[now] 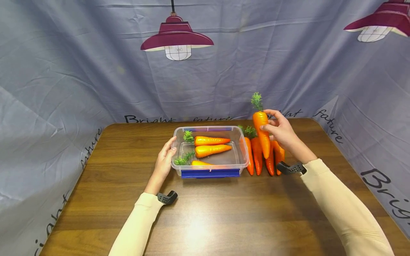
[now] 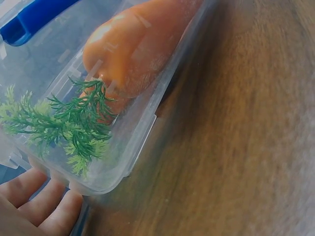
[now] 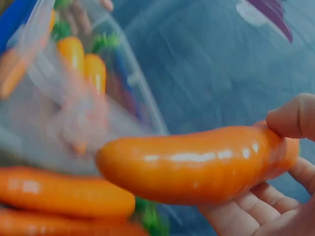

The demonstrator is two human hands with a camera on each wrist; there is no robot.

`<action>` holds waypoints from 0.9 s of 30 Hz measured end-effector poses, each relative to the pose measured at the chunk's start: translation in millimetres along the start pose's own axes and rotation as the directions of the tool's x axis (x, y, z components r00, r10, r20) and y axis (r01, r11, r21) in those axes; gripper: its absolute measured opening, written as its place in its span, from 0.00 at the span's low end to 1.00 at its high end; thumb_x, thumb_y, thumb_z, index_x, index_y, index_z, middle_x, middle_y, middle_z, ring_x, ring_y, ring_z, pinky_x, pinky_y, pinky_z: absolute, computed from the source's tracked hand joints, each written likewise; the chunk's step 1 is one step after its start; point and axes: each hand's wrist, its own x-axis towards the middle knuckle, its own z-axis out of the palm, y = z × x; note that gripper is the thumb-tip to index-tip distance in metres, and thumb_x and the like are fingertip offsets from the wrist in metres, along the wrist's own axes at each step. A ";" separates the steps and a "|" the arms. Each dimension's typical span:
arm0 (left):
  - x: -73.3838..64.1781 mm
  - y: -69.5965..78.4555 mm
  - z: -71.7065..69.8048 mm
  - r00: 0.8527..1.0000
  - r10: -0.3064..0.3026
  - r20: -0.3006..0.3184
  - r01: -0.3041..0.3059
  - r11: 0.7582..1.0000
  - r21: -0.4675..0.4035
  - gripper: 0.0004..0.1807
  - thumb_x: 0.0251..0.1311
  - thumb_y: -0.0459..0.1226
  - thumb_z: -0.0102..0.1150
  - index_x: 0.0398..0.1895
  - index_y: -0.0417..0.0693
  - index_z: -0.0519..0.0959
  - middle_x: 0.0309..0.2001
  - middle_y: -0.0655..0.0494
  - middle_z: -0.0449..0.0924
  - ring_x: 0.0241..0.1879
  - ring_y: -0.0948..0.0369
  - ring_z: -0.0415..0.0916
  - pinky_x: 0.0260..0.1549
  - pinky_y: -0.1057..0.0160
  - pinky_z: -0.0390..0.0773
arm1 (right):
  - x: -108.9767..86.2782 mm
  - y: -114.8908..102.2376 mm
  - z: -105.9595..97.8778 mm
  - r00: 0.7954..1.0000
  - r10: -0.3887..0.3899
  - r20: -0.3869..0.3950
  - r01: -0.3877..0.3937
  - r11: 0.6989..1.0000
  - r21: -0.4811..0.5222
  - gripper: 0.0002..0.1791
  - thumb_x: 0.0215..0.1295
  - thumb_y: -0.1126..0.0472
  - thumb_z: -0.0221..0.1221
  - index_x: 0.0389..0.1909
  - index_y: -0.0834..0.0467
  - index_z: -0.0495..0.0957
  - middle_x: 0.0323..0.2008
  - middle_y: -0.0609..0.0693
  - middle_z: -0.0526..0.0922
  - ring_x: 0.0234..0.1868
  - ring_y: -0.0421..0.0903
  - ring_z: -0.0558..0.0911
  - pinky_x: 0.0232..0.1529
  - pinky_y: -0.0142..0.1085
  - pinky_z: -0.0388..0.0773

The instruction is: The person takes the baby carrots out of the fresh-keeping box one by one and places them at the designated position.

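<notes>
My right hand (image 1: pixel 283 131) holds a carrot (image 1: pixel 262 129) above the right side of the table, green leaves up and tip down. In the right wrist view, thumb and fingers pinch this carrot (image 3: pixel 192 164) from either side. A clear plastic container (image 1: pixel 209 166) with blue side clips stands left of it. Inside lie three carrots, two whole ones (image 1: pixel 212 150) side by side and one partly hidden behind the front wall. My left hand (image 1: pixel 164 159) rests against the container's left end; the left wrist view shows its fingers (image 2: pixel 64 216) extended against the outer corner.
Several more carrots (image 1: pixel 257 158) lie in a row on the wooden table (image 1: pixel 198 213), close by the container's right end and beneath the held carrot. A grey curtain (image 1: pixel 96 64) with printed lamps and lettering hangs behind the table and along its sides.
</notes>
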 end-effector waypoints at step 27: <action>2.4 -1.3 0.2 1.000 -0.027 -0.012 0.027 1.000 0.001 0.26 0.76 0.30 0.39 0.75 0.35 0.62 0.78 0.37 0.57 0.78 0.42 0.54 0.79 0.43 0.53 | -36.8 88.6 -98.3 0.949 0.156 -0.275 -0.238 0.925 -0.297 0.36 0.70 0.62 0.56 0.72 0.67 0.49 0.26 0.27 0.77 0.25 0.32 0.80 0.25 0.32 0.83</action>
